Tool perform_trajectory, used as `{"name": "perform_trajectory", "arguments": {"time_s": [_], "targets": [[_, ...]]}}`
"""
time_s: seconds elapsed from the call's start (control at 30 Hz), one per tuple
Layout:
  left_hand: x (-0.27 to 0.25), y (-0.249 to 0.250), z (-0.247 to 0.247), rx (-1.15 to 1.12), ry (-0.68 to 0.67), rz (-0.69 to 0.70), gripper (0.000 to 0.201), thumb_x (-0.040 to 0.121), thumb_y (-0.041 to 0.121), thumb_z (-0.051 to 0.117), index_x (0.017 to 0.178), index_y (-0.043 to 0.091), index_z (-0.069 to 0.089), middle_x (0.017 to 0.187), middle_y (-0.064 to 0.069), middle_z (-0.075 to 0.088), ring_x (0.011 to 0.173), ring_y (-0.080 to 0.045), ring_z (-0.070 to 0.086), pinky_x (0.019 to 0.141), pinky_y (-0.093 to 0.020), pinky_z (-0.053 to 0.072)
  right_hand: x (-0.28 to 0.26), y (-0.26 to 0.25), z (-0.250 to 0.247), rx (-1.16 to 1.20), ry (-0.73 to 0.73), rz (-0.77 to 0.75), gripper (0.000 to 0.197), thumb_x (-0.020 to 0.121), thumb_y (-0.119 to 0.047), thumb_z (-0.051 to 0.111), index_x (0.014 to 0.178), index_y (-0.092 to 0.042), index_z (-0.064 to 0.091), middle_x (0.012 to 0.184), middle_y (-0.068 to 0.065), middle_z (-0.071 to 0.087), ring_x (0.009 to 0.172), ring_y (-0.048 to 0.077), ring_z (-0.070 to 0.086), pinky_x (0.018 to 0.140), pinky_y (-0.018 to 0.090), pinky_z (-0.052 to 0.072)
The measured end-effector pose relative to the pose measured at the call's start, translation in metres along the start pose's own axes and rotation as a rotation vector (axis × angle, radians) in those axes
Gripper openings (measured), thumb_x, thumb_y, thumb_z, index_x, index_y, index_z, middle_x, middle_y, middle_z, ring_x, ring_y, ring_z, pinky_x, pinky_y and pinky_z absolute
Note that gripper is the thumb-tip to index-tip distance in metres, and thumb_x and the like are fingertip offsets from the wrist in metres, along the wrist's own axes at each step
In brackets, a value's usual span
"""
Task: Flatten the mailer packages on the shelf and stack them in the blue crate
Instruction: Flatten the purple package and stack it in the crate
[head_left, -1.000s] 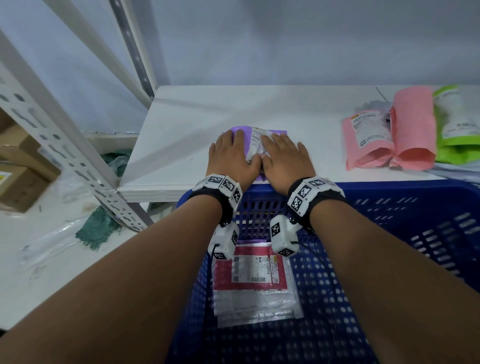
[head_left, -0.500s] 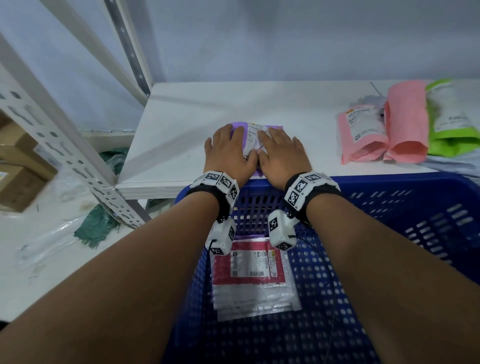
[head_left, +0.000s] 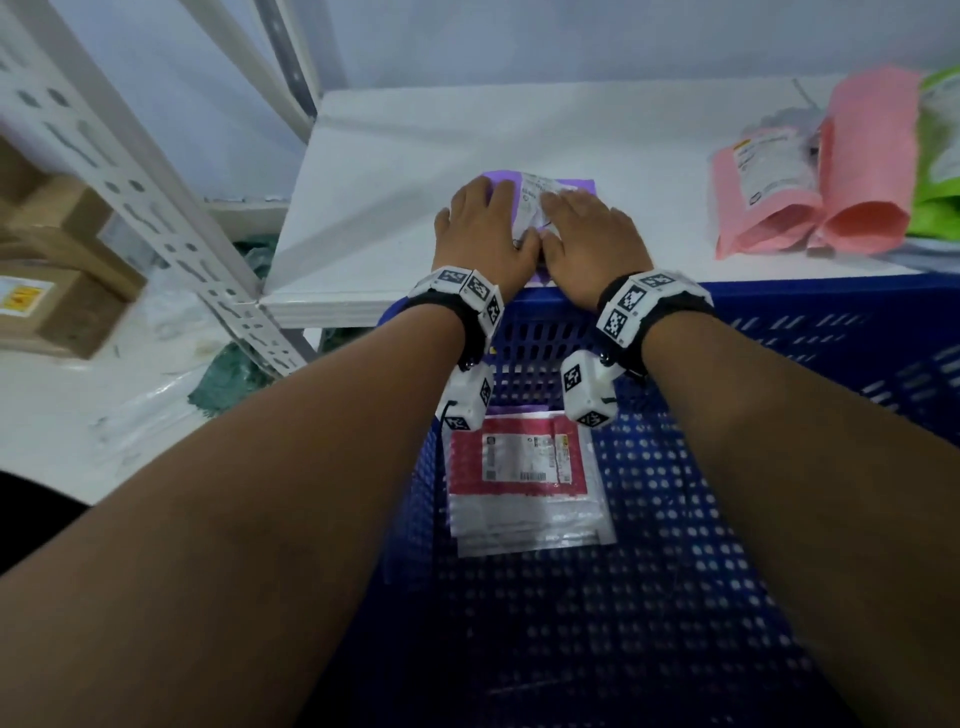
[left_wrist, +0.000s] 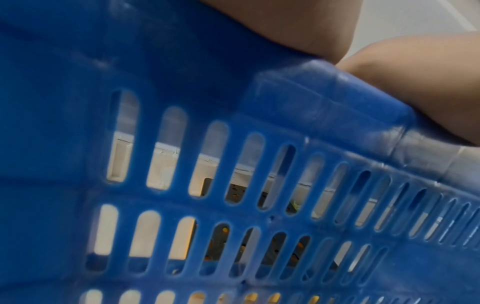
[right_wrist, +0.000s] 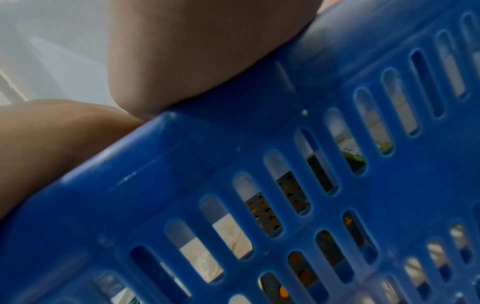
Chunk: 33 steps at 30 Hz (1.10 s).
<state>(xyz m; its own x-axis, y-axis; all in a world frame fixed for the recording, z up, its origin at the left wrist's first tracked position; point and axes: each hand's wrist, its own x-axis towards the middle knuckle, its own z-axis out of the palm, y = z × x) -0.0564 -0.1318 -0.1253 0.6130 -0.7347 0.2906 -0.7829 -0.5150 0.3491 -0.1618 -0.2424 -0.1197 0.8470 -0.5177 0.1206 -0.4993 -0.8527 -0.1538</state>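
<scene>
A purple mailer (head_left: 571, 185) with a crumpled white label lies near the front edge of the white shelf (head_left: 415, 171). My left hand (head_left: 485, 223) and right hand (head_left: 589, 234) lie side by side, flat on it with straight fingers, pressing it down. Below my wrists stands the blue crate (head_left: 779, 467); a stack of flat mailers (head_left: 524, 478), a red one on top, lies on its floor. Both wrist views show only the crate's slotted wall (left_wrist: 233, 185) (right_wrist: 285, 185) and the heels of my hands.
Two pink mailers (head_left: 810, 176) and a green one (head_left: 940, 156) lie puffed up at the shelf's right end. A perforated metal upright (head_left: 156, 208) slants at the left. Cardboard boxes (head_left: 57, 291) and a green cloth (head_left: 228, 374) sit on the floor at left.
Both hands stay flat on the purple mailer, sliding only slightly over it. The head view has shifted a little to the left.
</scene>
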Motion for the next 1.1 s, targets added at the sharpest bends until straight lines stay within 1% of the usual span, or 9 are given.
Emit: {"name": "perform_trajectory", "arguments": {"time_s": [0.17, 0.3, 0.5, 0.77, 0.83, 0.9, 0.97, 1.03, 1.1], "targets": [[0.006, -0.006, -0.003, 0.095, -0.046, 0.013, 0.065, 0.091, 0.049, 0.042, 0.144, 0.010, 0.041, 0.146, -0.016, 0.041, 0.133, -0.035, 0.039, 0.106, -0.046, 0.038, 0.004, -0.012, 0.003, -0.039, -0.050, -0.025, 0.062, 0.098, -0.042, 0.023, 0.153, -0.014, 0.031, 0.156, 0.012, 0.035, 0.143, 0.029, 0.033, 0.114, 0.049, 0.030], [0.012, 0.002, -0.004, 0.139, -0.067, 0.038, 0.063, 0.092, 0.046, 0.038, 0.146, 0.012, 0.038, 0.146, -0.014, 0.042, 0.134, -0.035, 0.038, 0.104, -0.044, 0.039, 0.008, -0.007, 0.000, -0.077, 0.034, -0.028, 0.059, 0.098, -0.036, 0.024, 0.149, -0.010, 0.037, 0.149, 0.018, 0.042, 0.137, 0.035, 0.040, 0.108, 0.051, 0.034], [0.016, -0.003, -0.005, 0.107, -0.028, -0.005, 0.059, 0.090, 0.046, 0.048, 0.141, 0.016, 0.044, 0.143, -0.010, 0.045, 0.129, -0.031, 0.043, 0.099, -0.043, 0.040, 0.015, -0.005, 0.004, -0.044, 0.011, -0.019, 0.059, 0.101, -0.040, 0.028, 0.153, -0.013, 0.029, 0.157, 0.014, 0.034, 0.142, 0.030, 0.033, 0.113, 0.047, 0.030], [0.007, 0.000, -0.003, 0.077, -0.030, 0.013, 0.063, 0.092, 0.043, 0.048, 0.149, 0.018, 0.038, 0.148, -0.011, 0.041, 0.135, -0.030, 0.038, 0.106, -0.045, 0.034, 0.008, -0.002, -0.002, -0.009, -0.040, 0.062, 0.058, 0.097, -0.034, 0.031, 0.153, -0.015, 0.032, 0.161, 0.008, 0.028, 0.149, 0.023, 0.022, 0.120, 0.047, 0.019], [0.006, 0.000, -0.002, 0.093, -0.014, 0.026, 0.063, 0.091, 0.043, 0.049, 0.148, 0.019, 0.039, 0.151, -0.013, 0.038, 0.139, -0.031, 0.033, 0.111, -0.047, 0.029, 0.005, -0.004, -0.004, -0.001, -0.025, 0.080, 0.058, 0.093, -0.033, 0.033, 0.147, -0.013, 0.041, 0.155, 0.010, 0.037, 0.145, 0.025, 0.029, 0.117, 0.045, 0.025], [0.004, -0.001, -0.003, 0.128, -0.021, 0.043, 0.063, 0.091, 0.043, 0.048, 0.148, 0.017, 0.039, 0.157, -0.013, 0.032, 0.146, -0.030, 0.025, 0.118, -0.051, 0.019, 0.001, -0.005, -0.007, 0.048, 0.070, 0.132, 0.046, 0.088, -0.027, 0.041, 0.126, -0.009, 0.058, 0.136, 0.012, 0.054, 0.129, 0.029, 0.046, 0.106, 0.041, 0.038], [0.004, -0.001, -0.005, 0.146, -0.031, 0.068, 0.063, 0.092, 0.040, 0.047, 0.149, 0.014, 0.038, 0.159, -0.011, 0.028, 0.149, -0.027, 0.020, 0.121, -0.051, 0.012, 0.001, -0.005, -0.015, 0.079, 0.175, 0.222, 0.028, 0.084, -0.019, 0.047, 0.103, -0.007, 0.063, 0.115, 0.011, 0.062, 0.112, 0.031, 0.054, 0.092, 0.040, 0.043], [0.004, 0.000, -0.004, 0.136, -0.036, 0.088, 0.062, 0.093, 0.039, 0.045, 0.149, 0.012, 0.037, 0.159, -0.010, 0.031, 0.149, -0.026, 0.020, 0.122, -0.050, 0.011, 0.007, -0.007, -0.019, 0.079, 0.206, 0.232, 0.027, 0.084, -0.019, 0.045, 0.101, -0.006, 0.062, 0.111, 0.012, 0.062, 0.110, 0.032, 0.055, 0.089, 0.041, 0.044], [0.004, 0.001, -0.004, 0.105, -0.047, 0.100, 0.062, 0.095, 0.041, 0.041, 0.150, 0.015, 0.035, 0.160, -0.008, 0.029, 0.150, -0.024, 0.019, 0.122, -0.049, 0.010, 0.018, -0.014, -0.013, 0.133, 0.150, 0.110, 0.039, 0.088, -0.024, 0.037, 0.115, -0.008, 0.060, 0.123, 0.011, 0.060, 0.120, 0.030, 0.051, 0.098, 0.043, 0.044]]}}
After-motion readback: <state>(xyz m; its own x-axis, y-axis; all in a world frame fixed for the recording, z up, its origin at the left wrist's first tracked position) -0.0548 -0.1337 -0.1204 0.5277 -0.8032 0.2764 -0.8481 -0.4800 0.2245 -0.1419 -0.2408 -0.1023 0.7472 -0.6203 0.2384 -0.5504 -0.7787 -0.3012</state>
